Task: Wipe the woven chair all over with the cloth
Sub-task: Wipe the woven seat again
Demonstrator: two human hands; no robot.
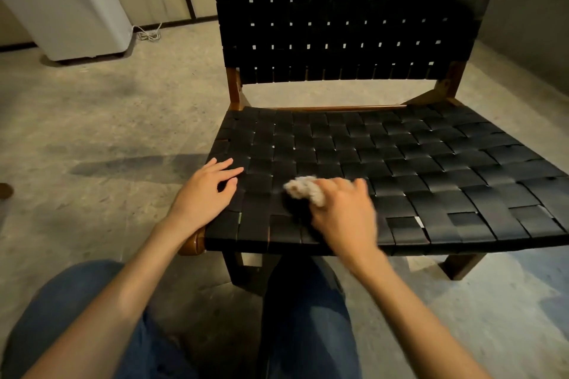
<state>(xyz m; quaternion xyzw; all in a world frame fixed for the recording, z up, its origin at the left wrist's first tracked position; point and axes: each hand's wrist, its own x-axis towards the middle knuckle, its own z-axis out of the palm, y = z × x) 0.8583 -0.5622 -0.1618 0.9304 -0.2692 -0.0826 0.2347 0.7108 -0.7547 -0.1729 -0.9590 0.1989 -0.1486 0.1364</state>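
No legible text anywhere

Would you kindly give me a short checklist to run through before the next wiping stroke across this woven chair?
1. Cloth held securely: ok, bunched in the right hand.
2. Cloth pressed onto the seat: cannot tell, the hand and cloth are motion-blurred.
3. Chair steadied: ok, the left hand rests on the seat's front left corner, fingers straight.
4. Path across the seat free: ok, nothing lies on the weave to the right of the cloth.
5. Backrest wiped: cannot tell, the dark weave shows no sign either way.
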